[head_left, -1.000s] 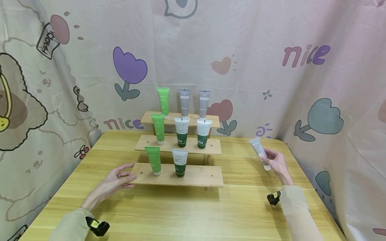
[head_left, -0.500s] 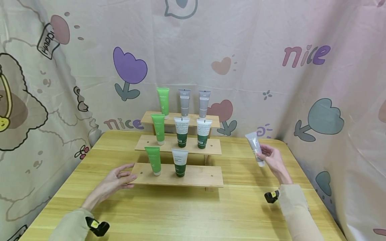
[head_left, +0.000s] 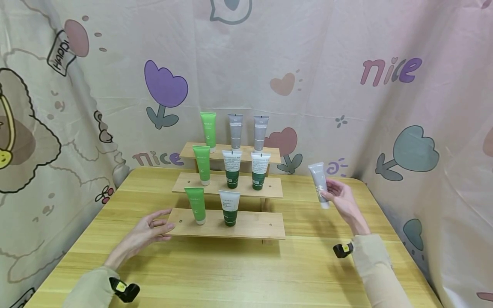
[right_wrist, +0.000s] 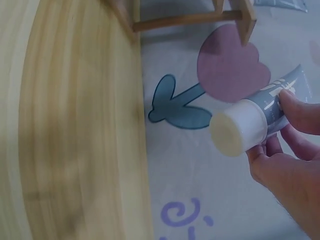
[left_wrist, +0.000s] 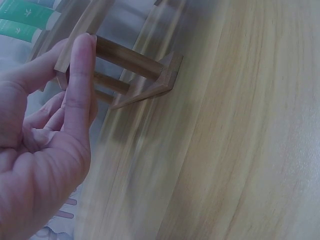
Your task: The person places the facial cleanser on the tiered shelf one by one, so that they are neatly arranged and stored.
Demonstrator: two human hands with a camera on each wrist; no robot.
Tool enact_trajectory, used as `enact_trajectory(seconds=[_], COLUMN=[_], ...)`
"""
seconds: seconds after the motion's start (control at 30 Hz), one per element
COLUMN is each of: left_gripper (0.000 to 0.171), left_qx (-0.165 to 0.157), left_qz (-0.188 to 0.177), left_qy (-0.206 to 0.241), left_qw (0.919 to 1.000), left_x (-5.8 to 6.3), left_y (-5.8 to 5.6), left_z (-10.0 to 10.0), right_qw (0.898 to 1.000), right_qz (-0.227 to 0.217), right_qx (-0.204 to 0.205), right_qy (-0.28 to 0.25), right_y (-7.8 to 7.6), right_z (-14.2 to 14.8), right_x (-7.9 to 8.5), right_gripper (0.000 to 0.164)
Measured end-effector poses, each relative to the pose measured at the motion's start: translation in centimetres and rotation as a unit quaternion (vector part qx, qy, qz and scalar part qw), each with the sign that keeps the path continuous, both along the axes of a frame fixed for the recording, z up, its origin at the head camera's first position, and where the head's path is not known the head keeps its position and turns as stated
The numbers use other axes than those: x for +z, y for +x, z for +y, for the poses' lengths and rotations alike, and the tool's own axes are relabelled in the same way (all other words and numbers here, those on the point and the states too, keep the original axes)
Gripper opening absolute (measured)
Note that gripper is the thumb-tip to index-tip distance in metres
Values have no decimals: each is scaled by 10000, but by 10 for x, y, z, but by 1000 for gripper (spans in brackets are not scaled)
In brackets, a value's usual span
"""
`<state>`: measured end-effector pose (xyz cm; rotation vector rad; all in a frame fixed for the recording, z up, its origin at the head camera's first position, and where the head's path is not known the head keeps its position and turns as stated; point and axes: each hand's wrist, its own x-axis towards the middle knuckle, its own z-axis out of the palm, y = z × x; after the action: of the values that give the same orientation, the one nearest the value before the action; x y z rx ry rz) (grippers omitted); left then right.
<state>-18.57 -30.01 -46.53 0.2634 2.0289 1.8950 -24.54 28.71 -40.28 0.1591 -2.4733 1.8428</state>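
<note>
In the head view my right hand (head_left: 343, 200) holds a grey squeeze tube (head_left: 317, 182) above the table's right side, nearly upright with its cap down. The right wrist view shows my thumb on the side of this tube (right_wrist: 280, 102) and its white cap (right_wrist: 240, 127) sticking out past my fingers. My left hand (head_left: 148, 229) pinches the left end of the lowest board of a three-tier wooden display stand (head_left: 250, 226). Seen from the left wrist, thumb and fingers lie on either side of that board (left_wrist: 82, 37). A green tube (head_left: 196, 205) and a white-and-green tube (head_left: 230, 207) stand on this board.
The middle board (head_left: 275, 188) carries a green tube (head_left: 202, 164) and two white-and-green tubes (head_left: 232, 169). On the top board (head_left: 272, 156) stand a green tube (head_left: 209, 130) and two grey tubes (head_left: 236, 130). A printed curtain (head_left: 323, 107) hangs behind the wooden table (head_left: 215, 273).
My right hand has moved left and slightly up with the grey tube, which has become more upright. My left hand and the stand have stayed still.
</note>
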Motion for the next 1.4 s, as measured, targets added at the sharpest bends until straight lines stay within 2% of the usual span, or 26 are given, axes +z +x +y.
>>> enact_trajectory(seconds=[0.3,0.57,1.4], left_gripper=[78,79,78], left_qx=[-59,-75,16], left_qz=[26,38,21], left_qy=[116,20,-86], left_qw=[9999,10000,10000], left_x=[-1,0,1], left_y=[0,0,0], left_z=[0,-1,1], right_qw=[9998,9993,9968], right_qz=[140,203,307], right_qx=[26,198,613], right_qy=[-169,-247,-417], right_y=[3,7,11], right_z=[-16,-30,-67], right_x=[8,13,15], right_gripper=[58,57,57])
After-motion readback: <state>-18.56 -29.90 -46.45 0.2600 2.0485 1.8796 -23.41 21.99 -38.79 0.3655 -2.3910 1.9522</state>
